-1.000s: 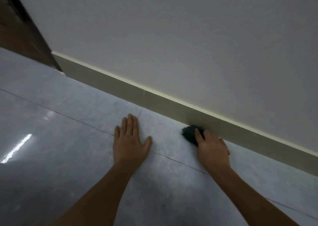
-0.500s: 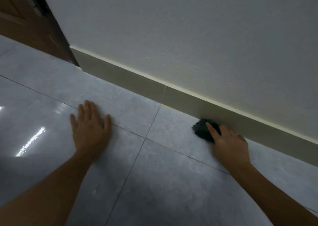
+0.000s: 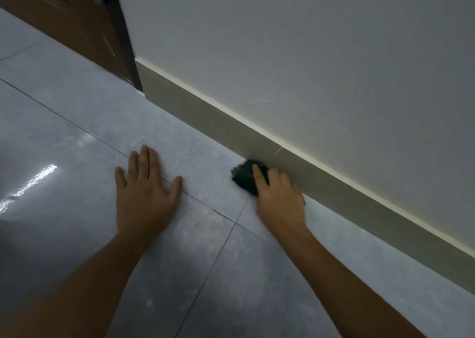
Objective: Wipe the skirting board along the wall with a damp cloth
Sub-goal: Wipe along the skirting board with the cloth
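Note:
A beige skirting board point(image 3: 205, 114) runs along the foot of the white wall point(image 3: 308, 55), from the door frame at upper left down to the right edge. My right hand point(image 3: 279, 196) presses a dark, bunched cloth point(image 3: 244, 177) against the bottom of the board, where it meets the floor. Most of the cloth sticks out past my fingertips to the left. My left hand point(image 3: 145, 191) lies flat on the floor tile, palm down and fingers spread, holding nothing.
A brown wooden door point(image 3: 59, 16) and its dark frame point(image 3: 120, 29) stand at the upper left, where the skirting board ends. Glossy grey floor tiles point(image 3: 77, 157) with thin grout lines fill the lower half.
The view and both hands have shifted left along the wall, so the door frame is now nearer. The cloth has slid left along the board's base past a joint. My left hand was set down anew.

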`<control>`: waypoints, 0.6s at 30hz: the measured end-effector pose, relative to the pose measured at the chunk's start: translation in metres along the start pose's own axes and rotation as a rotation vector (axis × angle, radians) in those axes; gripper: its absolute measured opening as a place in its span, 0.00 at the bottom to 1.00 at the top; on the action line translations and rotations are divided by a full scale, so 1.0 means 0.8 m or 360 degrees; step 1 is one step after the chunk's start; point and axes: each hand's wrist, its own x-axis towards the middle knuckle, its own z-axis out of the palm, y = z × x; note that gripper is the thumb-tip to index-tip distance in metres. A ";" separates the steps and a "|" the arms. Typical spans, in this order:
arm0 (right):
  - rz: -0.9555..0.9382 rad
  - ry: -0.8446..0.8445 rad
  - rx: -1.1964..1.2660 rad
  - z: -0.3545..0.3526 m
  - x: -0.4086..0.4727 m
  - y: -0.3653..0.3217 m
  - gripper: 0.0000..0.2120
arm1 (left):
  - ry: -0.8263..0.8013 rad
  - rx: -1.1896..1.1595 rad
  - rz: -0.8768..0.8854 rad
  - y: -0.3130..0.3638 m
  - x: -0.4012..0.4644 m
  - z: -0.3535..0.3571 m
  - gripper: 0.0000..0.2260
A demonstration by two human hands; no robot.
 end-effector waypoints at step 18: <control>-0.0267 0.0001 -0.0242 -0.018 0.155 -0.130 0.20 | 0.0150 -0.0100 -0.0115 -0.057 0.053 -0.029 0.33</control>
